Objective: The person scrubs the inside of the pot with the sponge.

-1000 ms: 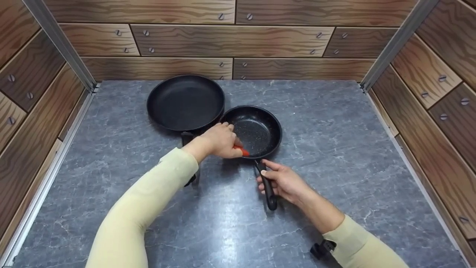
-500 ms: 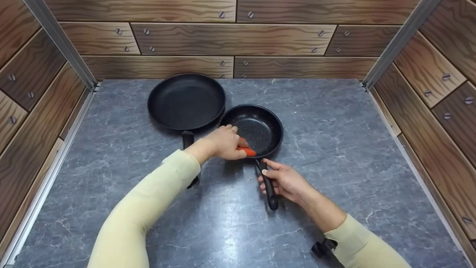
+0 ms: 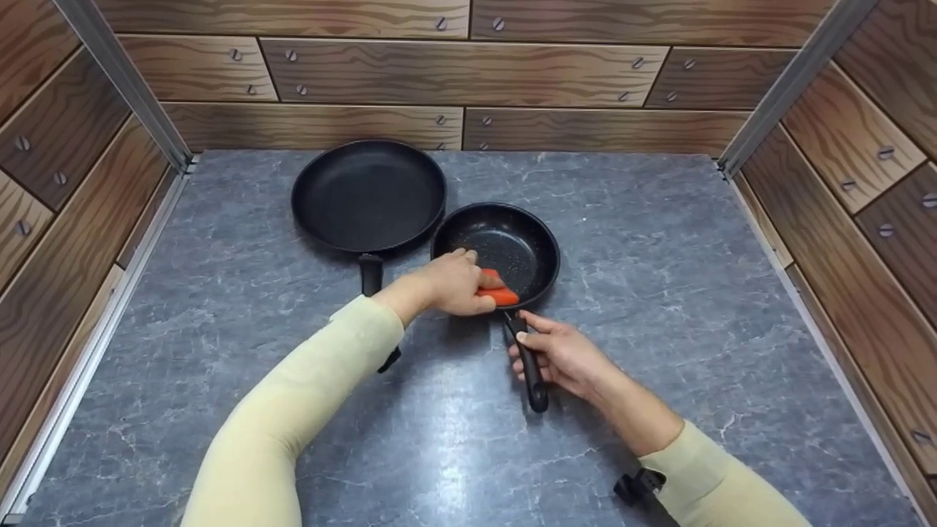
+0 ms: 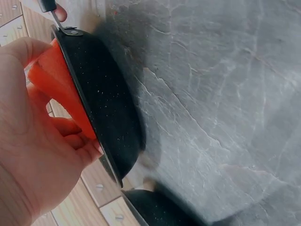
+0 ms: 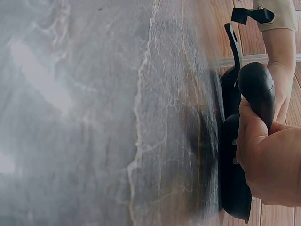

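Observation:
A small black speckled frying pan sits on the grey marbled tabletop. My left hand holds a folded orange-red cloth against the inside of this pan, near the handle end. In the left wrist view the cloth bulges between thumb and fingers over the rim, and part of it is hidden by the hand. My right hand grips the pan's black handle, thumb on top; the right wrist view shows the handle's rounded end sticking out of the grip.
A larger black frying pan stands at the back left, close beside the small one. Its handle points toward me, partly under my left forearm. Wood-patterned walls enclose the tabletop at the back and sides.
My left hand has slid a little to the right along the near inside of the small pan with the cloth, and more of the cloth shows. The right hand keeps its grip on the handle.

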`<move>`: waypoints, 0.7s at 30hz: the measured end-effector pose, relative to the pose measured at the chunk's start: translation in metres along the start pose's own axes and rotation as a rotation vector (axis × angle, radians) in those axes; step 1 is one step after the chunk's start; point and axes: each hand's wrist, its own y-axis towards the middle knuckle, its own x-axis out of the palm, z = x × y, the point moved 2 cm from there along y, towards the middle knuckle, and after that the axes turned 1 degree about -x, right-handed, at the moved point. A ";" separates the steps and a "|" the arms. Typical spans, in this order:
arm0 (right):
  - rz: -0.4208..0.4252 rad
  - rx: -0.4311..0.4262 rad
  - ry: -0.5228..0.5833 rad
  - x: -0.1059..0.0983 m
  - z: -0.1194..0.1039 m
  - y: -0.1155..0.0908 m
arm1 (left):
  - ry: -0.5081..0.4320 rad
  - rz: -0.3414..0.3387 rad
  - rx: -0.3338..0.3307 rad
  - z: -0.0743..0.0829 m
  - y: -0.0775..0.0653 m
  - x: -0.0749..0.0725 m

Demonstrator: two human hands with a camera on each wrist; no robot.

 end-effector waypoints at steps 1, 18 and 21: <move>-0.001 -0.001 0.000 0.000 0.000 0.000 | -0.004 0.002 -0.002 0.000 0.001 0.000; -0.010 -0.005 0.000 -0.003 0.001 -0.001 | -0.129 0.093 0.109 0.000 0.020 0.010; -0.036 -0.011 0.003 -0.001 0.001 0.001 | -0.125 0.102 0.116 0.000 0.026 0.013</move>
